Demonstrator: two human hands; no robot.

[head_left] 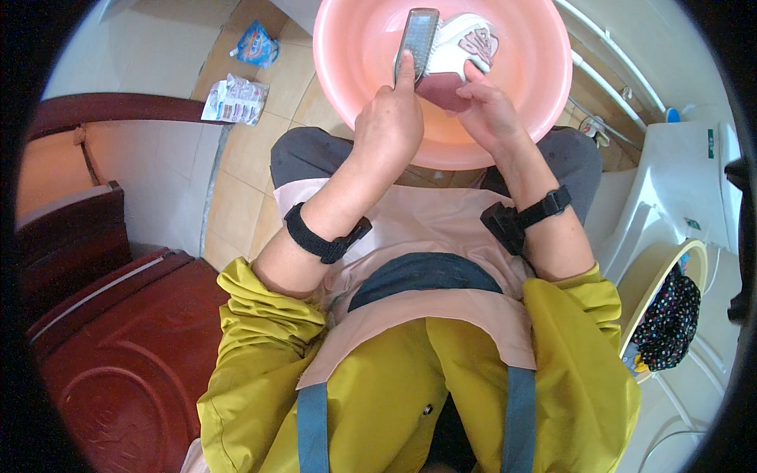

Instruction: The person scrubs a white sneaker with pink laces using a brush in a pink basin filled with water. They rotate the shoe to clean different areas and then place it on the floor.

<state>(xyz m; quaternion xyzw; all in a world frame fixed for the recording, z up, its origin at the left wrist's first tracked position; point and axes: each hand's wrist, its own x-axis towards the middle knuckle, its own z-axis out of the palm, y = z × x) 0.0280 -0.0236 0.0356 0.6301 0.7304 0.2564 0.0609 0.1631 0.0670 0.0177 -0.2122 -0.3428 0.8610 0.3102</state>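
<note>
My left hand (pixel 390 121) is closed around the lower end of a scrub brush (pixel 421 38) with a translucent grey back, one finger laid along it. The brush's pale bristles press against the side of a white and mauve shoe (pixel 452 59). On the shoe's other side, my right hand (pixel 488 112) grips its mauve part, thumb near the opening. Both hands hold these things over a pink plastic basin (pixel 559 77), which stands in front of my knees. The basin's bottom looks orange-tinted; whether it holds water is hard to tell.
A blue pouch (pixel 257 46) and a white printed pouch (pixel 236 99) lie on the tiled floor at left. Dark red furniture (pixel 118 366) fills the lower left. At right are white pipes (pixel 615 65), a white appliance (pixel 680 177) and a cream basin (pixel 701 260) holding dotted black cloth (pixel 671 319).
</note>
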